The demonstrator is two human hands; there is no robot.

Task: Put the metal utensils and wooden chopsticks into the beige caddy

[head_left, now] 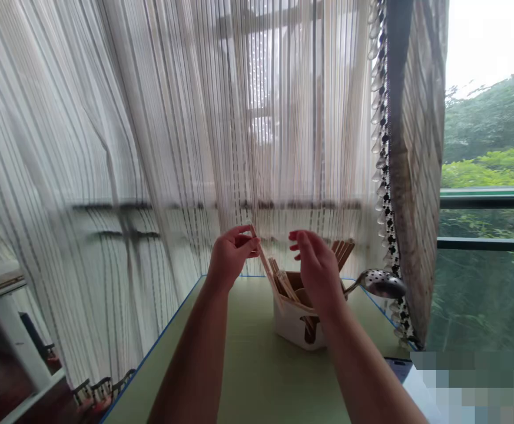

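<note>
Left hand: the left hand (231,254) is raised above the green tabletop (257,377), fingers pinched closed on the top end of a wooden chopstick (266,268).
Chopstick axis: long and slanted, running from the left fingertips down and to the right into the white utensil holder (292,324); its lower end sits inside the holder.
Right hand: the right hand (316,268) hovers directly over the holder, fingers loosely curled and apart, holding nothing visible.
Nearer hand: both are close; the right is directly above the holder, the left beside its left edge.
Holder contents: more chopsticks, wooden handles and a perforated metal ladle (380,284) projecting right.
Surroundings: a sheer striped curtain (151,147) hangs just behind the holder.
Obstruction: the right wrist hides part of the holder's rim.
</note>
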